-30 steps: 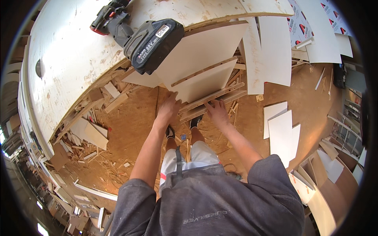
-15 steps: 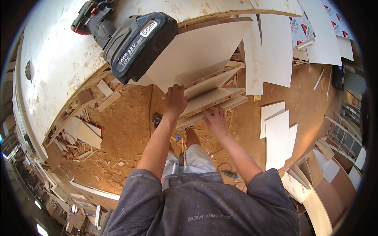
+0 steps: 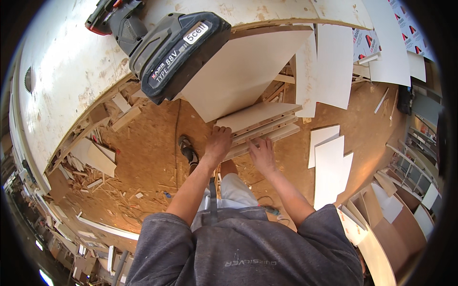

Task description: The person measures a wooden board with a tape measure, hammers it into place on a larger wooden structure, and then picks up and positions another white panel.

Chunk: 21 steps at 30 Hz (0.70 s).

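In front of my legs, my two hands are at a tilted stack of white boards [image 3: 267, 116] with bare wood edges, several layers close together. My left hand [image 3: 219, 143] is closed round the near left end of the stack, its fingers bent over the edge. My right hand [image 3: 261, 153] lies along the lower boards, its fingers curled onto their edges; the thumb's grip is hidden underneath. Just beyond the stack leans a large white panel [image 3: 243, 71] with its far edge against the workbench.
A black cordless tool with a big battery [image 3: 186, 52] lies on the white workbench [image 3: 67, 90], where a saw blade [image 3: 28, 80] pokes up at left. White panels [image 3: 334, 66] lean at far right; loose white boards [image 3: 329, 167] lie on the floor. Wood scraps [image 3: 98, 157] litter the left.
The boards that were spread apart have come together into a closer stack, the upper one lowered toward me. My left hand has moved down and slightly right; a sandalled foot shows more.
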Available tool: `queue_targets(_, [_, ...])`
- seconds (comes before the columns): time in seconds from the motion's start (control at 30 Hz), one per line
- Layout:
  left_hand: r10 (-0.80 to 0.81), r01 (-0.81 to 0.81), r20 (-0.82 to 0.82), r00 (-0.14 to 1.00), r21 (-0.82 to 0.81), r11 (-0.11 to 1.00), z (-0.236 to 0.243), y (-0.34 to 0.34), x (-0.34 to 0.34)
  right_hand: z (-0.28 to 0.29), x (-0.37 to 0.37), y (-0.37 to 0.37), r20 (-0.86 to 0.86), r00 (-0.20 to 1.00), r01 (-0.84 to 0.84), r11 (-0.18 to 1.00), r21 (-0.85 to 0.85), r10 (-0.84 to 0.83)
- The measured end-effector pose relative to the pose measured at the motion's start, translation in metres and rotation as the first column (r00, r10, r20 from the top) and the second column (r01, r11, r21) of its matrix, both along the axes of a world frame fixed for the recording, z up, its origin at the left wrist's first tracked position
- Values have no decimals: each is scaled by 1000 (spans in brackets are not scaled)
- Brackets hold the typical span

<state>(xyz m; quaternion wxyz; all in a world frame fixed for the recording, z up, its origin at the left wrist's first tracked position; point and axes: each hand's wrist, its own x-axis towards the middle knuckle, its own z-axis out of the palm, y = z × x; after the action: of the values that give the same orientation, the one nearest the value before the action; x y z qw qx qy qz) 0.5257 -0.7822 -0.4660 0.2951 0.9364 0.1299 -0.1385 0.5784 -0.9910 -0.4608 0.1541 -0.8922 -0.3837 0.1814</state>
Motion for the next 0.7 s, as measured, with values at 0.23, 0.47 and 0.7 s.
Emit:
queue_targets(0.23, [25, -43, -194, 981, -85, 995, 6, 1, 1, 2, 0, -3, 14, 1000, -17, 1000, 13, 16])
queue_targets(0.47, [184, -184, -9, 983, -44, 982, 4, 34, 5, 5, 10, 7, 14, 999, -41, 999, -5, 41])
queue_targets(0.7, [322, -325, -37, 946, -94, 941, 36, 73, -13, 8, 15, 12, 15, 998, -55, 998, 26, 55])
